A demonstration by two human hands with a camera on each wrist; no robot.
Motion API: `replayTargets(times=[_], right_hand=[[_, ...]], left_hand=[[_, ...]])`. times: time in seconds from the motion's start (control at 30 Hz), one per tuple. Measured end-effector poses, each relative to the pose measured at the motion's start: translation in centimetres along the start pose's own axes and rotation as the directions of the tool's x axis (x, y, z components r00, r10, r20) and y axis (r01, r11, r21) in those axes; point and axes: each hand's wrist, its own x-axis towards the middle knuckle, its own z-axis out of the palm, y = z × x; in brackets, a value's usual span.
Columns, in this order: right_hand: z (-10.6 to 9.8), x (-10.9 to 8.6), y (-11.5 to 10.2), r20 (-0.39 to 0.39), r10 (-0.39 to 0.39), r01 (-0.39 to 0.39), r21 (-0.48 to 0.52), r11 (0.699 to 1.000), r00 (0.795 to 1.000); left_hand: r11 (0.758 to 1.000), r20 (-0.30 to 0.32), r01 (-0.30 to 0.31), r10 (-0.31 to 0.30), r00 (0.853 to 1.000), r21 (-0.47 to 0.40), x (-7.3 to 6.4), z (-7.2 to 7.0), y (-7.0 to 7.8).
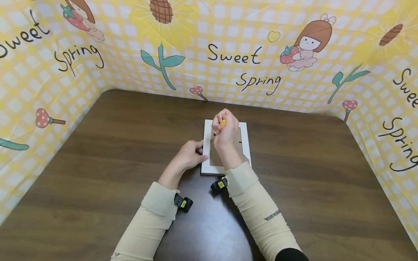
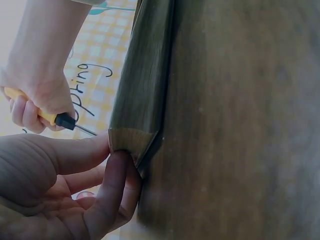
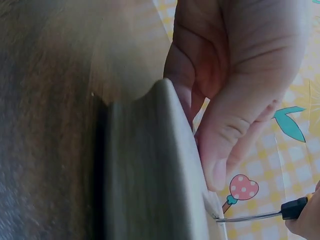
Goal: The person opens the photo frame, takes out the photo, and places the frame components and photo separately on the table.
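I see the white rectangular frame [image 1: 245, 141] lying on the brown wood-grain table [image 1: 130, 156], left hand [image 1: 189, 155] pinching its left edge, right hand [image 1: 226, 128] clamped round a yellow-and-black thin-shafted tool [image 1: 223, 123], tip at the frame's inner left edge. I'd brace firmly, press lightly. Behind the frame, yellow-white checked cloth [image 1: 228, 25] reads "Sweet Spring".

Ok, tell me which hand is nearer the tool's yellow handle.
Right: the right hand grips the yellow handle. The left hand is apart from it, pinching the white frame at its left side.
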Motion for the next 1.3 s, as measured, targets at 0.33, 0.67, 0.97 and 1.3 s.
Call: replayTargets(times=[0.33, 0.67, 0.97, 1.3], right_hand=[[1.0, 0.2, 0.3, 0.043, 0.003, 0.000, -0.076, 0.997, 0.999], [1.5, 0.6, 0.5, -0.041, 0.004, -0.007, -0.062, 0.998, 0.999], [0.3, 1.1, 0.0, -0.070, 0.085, -0.084, 0.021, 0.996, 0.994], [-2.1, 2.1, -1.6, -0.101, 0.209, -0.192, 0.161, 0.968, 0.973]], left_hand=[[0.999, 0.013, -0.023, 0.022, 1.000, 0.041, 0.0, -0.1, 0.0], [0.998, 0.007, -0.043, 0.043, 0.999, 0.051, 0.0, -0.1, 0.2], [0.998, 0.004, 0.030, -0.030, 1.000, 0.060, -0.2, -0.3, -0.1], [0.996, 0.007, 0.071, -0.071, 0.997, -0.052, 0.0, 0.1, -0.1]])
